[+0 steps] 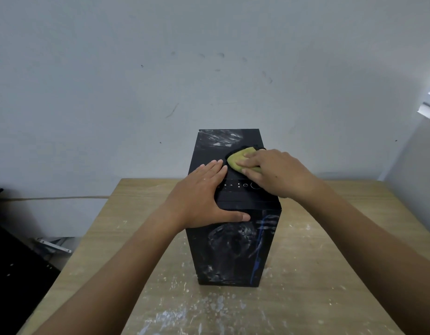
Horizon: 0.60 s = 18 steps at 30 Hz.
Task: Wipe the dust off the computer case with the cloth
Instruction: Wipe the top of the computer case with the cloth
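Note:
A black computer case (pixel 229 250) stands upright on a wooden table, with white dust smears on its front face and at the far end of its top. A yellow-green cloth (pixel 235 158) lies on the top panel. My right hand (pixel 274 172) presses the cloth down, fingers over it and thumb at its near edge. My left hand (pixel 201 194) lies flat on the top's near left corner, thumb stretched along the front edge. Small buttons and ports show between my hands.
The wooden table (pixel 318 262) is speckled with white dust and flecks around the case. A pale scuffed wall rises just behind. Black furniture (pixel 13 267) stands low at the left, with a cable running along the wall. A window edge shows at far right.

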Each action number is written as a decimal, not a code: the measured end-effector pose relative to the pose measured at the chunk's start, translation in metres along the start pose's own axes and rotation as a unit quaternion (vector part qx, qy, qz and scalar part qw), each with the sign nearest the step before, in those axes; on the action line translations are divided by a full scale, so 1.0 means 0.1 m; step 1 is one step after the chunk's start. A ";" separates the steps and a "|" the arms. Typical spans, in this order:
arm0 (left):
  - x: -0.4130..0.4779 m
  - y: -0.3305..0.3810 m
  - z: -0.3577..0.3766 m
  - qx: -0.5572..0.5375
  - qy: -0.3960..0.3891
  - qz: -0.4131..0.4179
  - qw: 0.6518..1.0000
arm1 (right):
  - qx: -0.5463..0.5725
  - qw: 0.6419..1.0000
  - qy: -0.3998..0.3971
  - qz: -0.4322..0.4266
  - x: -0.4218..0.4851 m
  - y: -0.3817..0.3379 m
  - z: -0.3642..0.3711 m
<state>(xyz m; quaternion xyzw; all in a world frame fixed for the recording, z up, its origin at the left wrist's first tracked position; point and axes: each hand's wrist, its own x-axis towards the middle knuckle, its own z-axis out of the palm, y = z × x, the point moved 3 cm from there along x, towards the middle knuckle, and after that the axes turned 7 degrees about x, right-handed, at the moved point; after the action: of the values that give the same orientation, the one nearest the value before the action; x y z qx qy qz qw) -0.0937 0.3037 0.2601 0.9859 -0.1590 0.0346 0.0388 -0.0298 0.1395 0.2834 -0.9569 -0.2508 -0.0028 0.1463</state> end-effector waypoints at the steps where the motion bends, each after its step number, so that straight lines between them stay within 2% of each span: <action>1: 0.00 0.00 0.00 0.000 -0.002 0.000 1.000 | 0.003 1.000 0.001 0.002 -0.01 0.00 -0.01; 12: 0.00 -0.01 0.01 -0.002 -0.006 -0.001 1.000 | 0.010 0.993 0.019 0.115 0.70 0.16 -0.13; 18: 0.01 -0.03 0.02 -0.003 0.008 0.002 1.000 | 0.014 0.989 0.030 0.145 1.06 0.36 -0.13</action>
<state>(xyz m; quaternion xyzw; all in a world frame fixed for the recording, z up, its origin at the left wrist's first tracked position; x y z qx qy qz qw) -0.0918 0.3065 0.2577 0.9852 -0.1608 0.0421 0.0429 0.0812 0.1573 0.2939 -0.9805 -0.1051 -0.0068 0.1659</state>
